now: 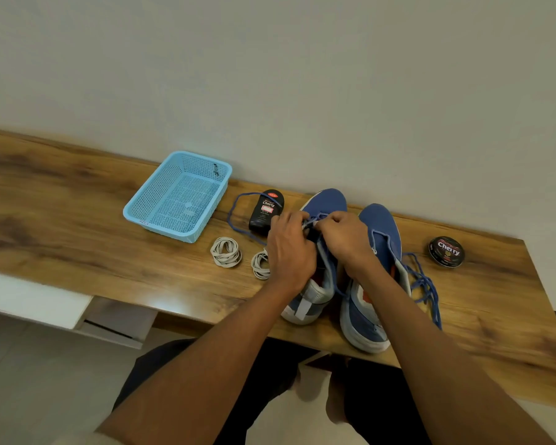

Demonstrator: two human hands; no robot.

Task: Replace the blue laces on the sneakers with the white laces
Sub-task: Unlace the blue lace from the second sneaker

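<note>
Two blue sneakers sit side by side on the wooden table (77,220); the left hand (289,248) and the right hand (345,236) both pinch the blue lace (315,218) on the left sneaker (326,203); two white lace bundles (226,252) lie just left of that shoe; the right sneaker (381,232) has its blue lace hanging loose.

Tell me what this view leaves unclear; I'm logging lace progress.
Head view only:
- Left sneaker eyelets: covered by both hands.
- Second white coil: partly behind left hand.
- Bottle small print: too small.
- Right hand fingers: what they pinch is hidden.
</note>
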